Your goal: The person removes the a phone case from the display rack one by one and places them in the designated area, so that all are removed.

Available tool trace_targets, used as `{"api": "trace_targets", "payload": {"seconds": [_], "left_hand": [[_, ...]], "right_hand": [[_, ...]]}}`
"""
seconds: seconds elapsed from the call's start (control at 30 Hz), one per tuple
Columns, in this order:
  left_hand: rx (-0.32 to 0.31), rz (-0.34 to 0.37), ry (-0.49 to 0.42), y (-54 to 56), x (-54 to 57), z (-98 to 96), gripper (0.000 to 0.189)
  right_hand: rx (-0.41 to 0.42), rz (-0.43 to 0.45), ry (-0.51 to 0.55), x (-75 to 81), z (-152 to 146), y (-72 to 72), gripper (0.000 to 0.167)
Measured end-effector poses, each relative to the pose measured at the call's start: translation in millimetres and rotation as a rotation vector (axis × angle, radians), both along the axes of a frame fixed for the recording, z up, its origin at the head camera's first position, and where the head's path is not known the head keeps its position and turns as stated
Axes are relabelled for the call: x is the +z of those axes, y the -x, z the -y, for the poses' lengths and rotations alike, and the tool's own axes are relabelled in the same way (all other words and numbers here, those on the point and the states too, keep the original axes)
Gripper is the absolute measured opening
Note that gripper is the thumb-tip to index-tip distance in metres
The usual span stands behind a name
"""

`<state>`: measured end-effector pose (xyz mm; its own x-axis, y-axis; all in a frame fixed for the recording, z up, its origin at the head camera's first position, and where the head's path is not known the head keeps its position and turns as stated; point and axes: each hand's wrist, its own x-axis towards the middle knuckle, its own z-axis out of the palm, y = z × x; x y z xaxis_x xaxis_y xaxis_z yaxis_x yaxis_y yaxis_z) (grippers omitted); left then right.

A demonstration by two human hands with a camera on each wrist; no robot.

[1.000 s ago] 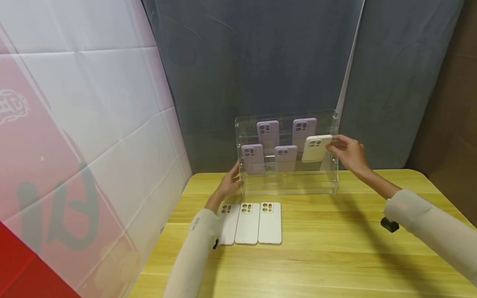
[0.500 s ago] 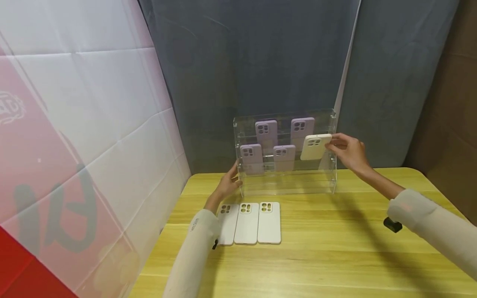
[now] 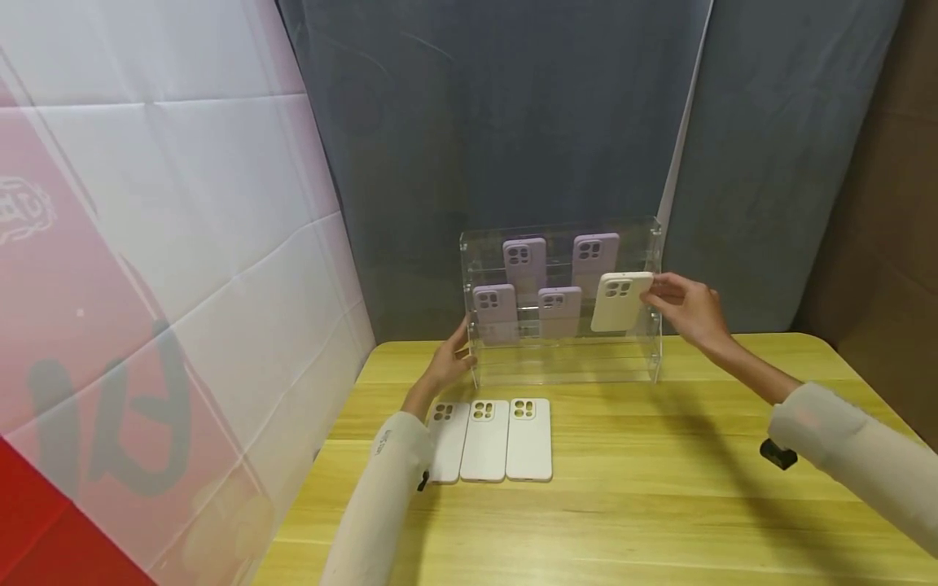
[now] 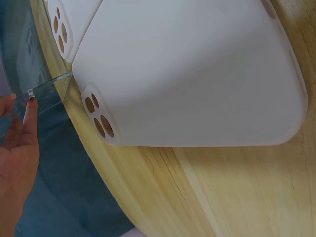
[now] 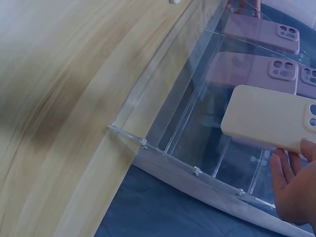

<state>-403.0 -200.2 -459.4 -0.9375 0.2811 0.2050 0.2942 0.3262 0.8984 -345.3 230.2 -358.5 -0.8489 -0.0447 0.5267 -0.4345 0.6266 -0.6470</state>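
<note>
My right hand (image 3: 692, 309) pinches a cream phone case (image 3: 619, 303) by its right edge, at the right end of a clear acrylic display rack (image 3: 572, 370). In the right wrist view the cream case (image 5: 264, 114) is in front of the shelves, apart from the lower rails, camera cutouts toward the top. My left hand (image 3: 449, 364) grips the rack's left side panel; in the left wrist view its fingers (image 4: 29, 118) lie at the panel edge. Purple phone cases stand in the rack, two on an upper tier (image 3: 595, 252) and two lower (image 3: 496, 303).
Three white phone cases (image 3: 529, 443) lie side by side on the yellow wooden table (image 3: 659, 505), before the rack; the left forearm partly covers the leftmost. A grey curtain (image 3: 513, 114) hangs behind, and a white and pink printed cloth (image 3: 242, 203) is on the left.
The cream case has gone down slightly in my right hand, after hanging a little higher and more tilted. My left hand stays on the rack's side.
</note>
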Motion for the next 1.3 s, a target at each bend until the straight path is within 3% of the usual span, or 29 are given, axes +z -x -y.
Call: {"api": "trace_targets", "payload": {"seconds": [0.5,1.0,1.3], "left_hand": [[0.005,-0.01,0.019,2.1,0.2,0.0,0.095],[0.016,0.001,0.025,2.7,-2.2,1.0,0.096],[0.013,-0.011,0.026,2.2,-0.9,1.4,0.096]], "right_hand": [[0.024,0.021,0.002,-19.7,4,-4.6,0.049],[0.242,0.096,0.105,-55.0,18,-13.6,0.06],[0.275,0.187,0.14,-74.7,27,-15.1,0.059]]}}
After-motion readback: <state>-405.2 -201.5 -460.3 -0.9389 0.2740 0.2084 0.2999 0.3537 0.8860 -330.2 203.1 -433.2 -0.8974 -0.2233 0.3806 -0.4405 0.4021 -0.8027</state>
